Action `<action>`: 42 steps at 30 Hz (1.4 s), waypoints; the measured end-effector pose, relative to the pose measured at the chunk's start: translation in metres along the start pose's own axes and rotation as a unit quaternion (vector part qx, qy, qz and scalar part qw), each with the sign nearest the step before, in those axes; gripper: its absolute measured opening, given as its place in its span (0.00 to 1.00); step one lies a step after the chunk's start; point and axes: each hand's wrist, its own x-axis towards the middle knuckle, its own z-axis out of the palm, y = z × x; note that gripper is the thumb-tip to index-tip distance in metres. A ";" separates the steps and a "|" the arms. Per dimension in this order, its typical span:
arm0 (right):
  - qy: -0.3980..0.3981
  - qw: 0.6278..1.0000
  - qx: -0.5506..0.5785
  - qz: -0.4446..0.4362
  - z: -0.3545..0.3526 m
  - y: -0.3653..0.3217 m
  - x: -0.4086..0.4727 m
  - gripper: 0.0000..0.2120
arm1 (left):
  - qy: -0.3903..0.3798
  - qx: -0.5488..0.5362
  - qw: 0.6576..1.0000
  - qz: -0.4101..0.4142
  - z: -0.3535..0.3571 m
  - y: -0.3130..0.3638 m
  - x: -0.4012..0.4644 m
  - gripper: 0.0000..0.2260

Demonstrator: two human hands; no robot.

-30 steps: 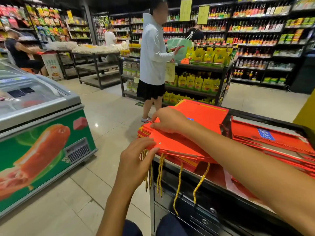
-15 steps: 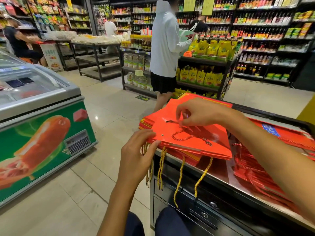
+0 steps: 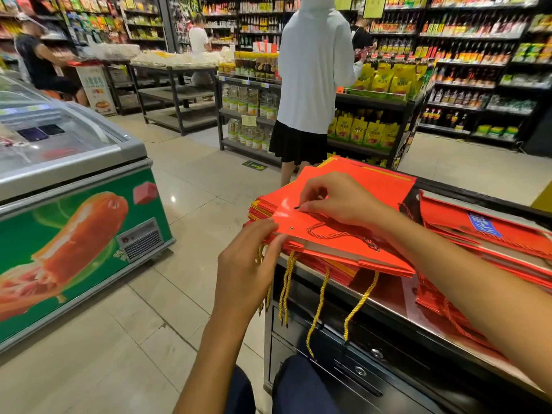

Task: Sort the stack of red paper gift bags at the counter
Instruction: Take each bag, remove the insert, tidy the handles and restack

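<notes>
On the counter [image 3: 397,306], fingers [image 3: 304,208] pinch a twisted cord's tip over glossy red bags [image 3: 352,240].

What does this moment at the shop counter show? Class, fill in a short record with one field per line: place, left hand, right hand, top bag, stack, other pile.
place: shop counter beside a chest freezer
left hand: holds the near left corner of the top bag
right hand: pinches a dark cord end on the top bag
top bag: red, flat, red cord handle lying on it
stack: red bags, yellow cord handles hanging over the counter edge
other pile: red bags to the right, one with a blue label
</notes>
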 end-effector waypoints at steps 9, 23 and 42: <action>-0.069 0.984 -0.024 -0.161 -0.016 -0.031 -0.023 0.04 | 0.018 0.025 1.000 -0.001 0.005 0.002 -0.003 0.11; -0.086 0.972 -0.114 -0.189 -0.022 -0.041 -0.020 0.05 | 0.049 0.020 0.999 -0.011 0.006 0.006 -0.002 0.10; -0.050 0.995 -0.013 -0.088 -0.022 -0.051 -0.037 0.11 | 0.111 -0.022 0.988 -0.106 0.015 0.032 0.013 0.03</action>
